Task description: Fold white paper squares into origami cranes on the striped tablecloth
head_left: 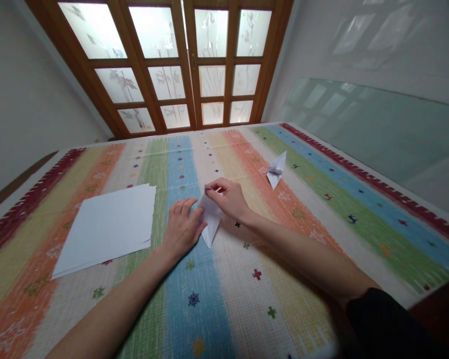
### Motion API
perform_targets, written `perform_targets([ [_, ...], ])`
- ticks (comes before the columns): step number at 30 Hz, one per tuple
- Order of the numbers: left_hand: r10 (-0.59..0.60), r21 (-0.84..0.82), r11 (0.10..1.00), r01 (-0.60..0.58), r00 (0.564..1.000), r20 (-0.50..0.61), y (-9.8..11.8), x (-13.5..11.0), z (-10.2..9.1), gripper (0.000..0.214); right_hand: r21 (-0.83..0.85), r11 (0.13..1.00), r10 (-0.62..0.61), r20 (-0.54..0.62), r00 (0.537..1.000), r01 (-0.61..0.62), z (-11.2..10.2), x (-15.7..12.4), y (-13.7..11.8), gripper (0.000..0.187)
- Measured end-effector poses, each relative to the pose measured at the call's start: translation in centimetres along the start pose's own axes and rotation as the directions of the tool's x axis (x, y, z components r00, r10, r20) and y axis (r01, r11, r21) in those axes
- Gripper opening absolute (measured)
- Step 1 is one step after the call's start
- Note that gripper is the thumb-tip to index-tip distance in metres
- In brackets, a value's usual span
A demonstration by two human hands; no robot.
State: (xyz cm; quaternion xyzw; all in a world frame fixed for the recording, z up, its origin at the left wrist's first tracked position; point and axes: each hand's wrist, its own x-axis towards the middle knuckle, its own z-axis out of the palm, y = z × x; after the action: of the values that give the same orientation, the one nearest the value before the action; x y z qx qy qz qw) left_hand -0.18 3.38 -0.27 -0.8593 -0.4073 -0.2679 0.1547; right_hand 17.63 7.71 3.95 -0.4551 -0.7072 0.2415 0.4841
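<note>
A partly folded white paper piece point(210, 222) lies on the striped tablecloth point(217, 299) in the middle. My left hand point(181, 227) rests flat on its left side, fingers together, pressing it down. My right hand point(228, 197) curls over its upper edge, with fingertips pinching the top fold. A stack of white paper sheets point(108, 227) lies to the left of my left hand. A finished folded white paper crane point(276, 169) sits further back on the right, apart from both hands.
The cloth covers a wide flat surface that runs to a wooden door with frosted glass panes point(194, 65) at the back. A pale wall with a glossy green lower panel point(377, 124) borders the right side.
</note>
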Motion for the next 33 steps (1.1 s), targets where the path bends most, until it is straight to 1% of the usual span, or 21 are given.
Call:
perform_targets([
  [4, 0.017, -0.047, 0.999, -0.017, 1.000, -0.006, -0.2, 0.0, 0.2, 0.028, 0.054, 0.998, 0.018, 0.003, 1.000, -0.018, 0.0, 0.0, 0.2, 0.009],
  [7, 0.009, -0.079, 0.997, -0.010, 1.000, -0.017, -0.3, -0.2, 0.4, 0.039, 0.100, 0.995, -0.018, 0.055, 0.998, 0.012, -0.2, -0.1, 0.1, 0.010],
  [10, -0.002, -0.095, 0.995, 0.000, 1.000, -0.021, -0.5, -0.3, 0.7, 0.051, 0.117, 0.992, -0.066, 0.103, 0.992, 0.054, -0.4, -0.1, -0.1, 0.015],
  [13, 0.004, -0.103, 0.995, -0.008, 0.999, -0.037, -0.7, -0.4, 1.0, 0.055, 0.129, 0.990, -0.072, 0.126, 0.989, 0.055, -0.4, 0.0, -0.2, 0.021],
  [15, 0.017, -0.105, 0.994, -0.021, 0.999, -0.044, -0.7, -0.5, 1.1, 0.057, 0.144, 0.988, -0.070, 0.148, 0.987, 0.048, -0.4, 0.3, -0.2, 0.025],
  [17, 0.027, -0.112, 0.993, -0.032, 0.999, -0.042, -0.8, -0.4, 1.1, 0.057, 0.169, 0.984, -0.093, 0.185, 0.978, 0.061, -0.4, 0.7, -0.2, 0.027],
  [20, 0.026, -0.137, 0.990, -0.030, 0.999, -0.029, -0.8, -0.4, 1.1, 0.057, 0.203, 0.975, -0.144, 0.269, 0.952, 0.091, -0.7, 1.5, -0.2, 0.024],
  [22, 0.020, -0.149, 0.989, -0.023, 1.000, -0.019, -0.8, -0.4, 1.0, 0.056, 0.214, 0.973, -0.156, 0.303, 0.940, 0.092, -0.9, 2.0, -0.3, 0.020],
  [26, 0.016, -0.159, 0.987, -0.016, 1.000, -0.006, -0.8, -0.4, 0.9, 0.053, 0.205, 0.975, -0.147, 0.307, 0.940, 0.085, -1.1, 2.3, -0.5, 0.014],
  [29, 0.020, -0.170, 0.985, -0.021, 1.000, -0.009, -0.8, -0.3, 0.9, 0.052, 0.212, 0.974, -0.151, 0.319, 0.936, 0.085, -1.2, 2.3, -0.6, 0.012],
  [31, 0.023, -0.163, 0.986, -0.024, 1.000, -0.007, -0.8, -0.3, 0.8, 0.050, 0.225, 0.969, -0.165, 0.302, 0.939, 0.098, -1.3, 2.3, -0.6, 0.013],
  [33, 0.020, -0.151, 0.988, -0.021, 1.000, -0.006, -0.7, -0.2, 0.7, 0.049, 0.228, 0.964, -0.197, 0.265, 0.944, 0.137, -1.3, 2.3, -0.7, 0.013],
])
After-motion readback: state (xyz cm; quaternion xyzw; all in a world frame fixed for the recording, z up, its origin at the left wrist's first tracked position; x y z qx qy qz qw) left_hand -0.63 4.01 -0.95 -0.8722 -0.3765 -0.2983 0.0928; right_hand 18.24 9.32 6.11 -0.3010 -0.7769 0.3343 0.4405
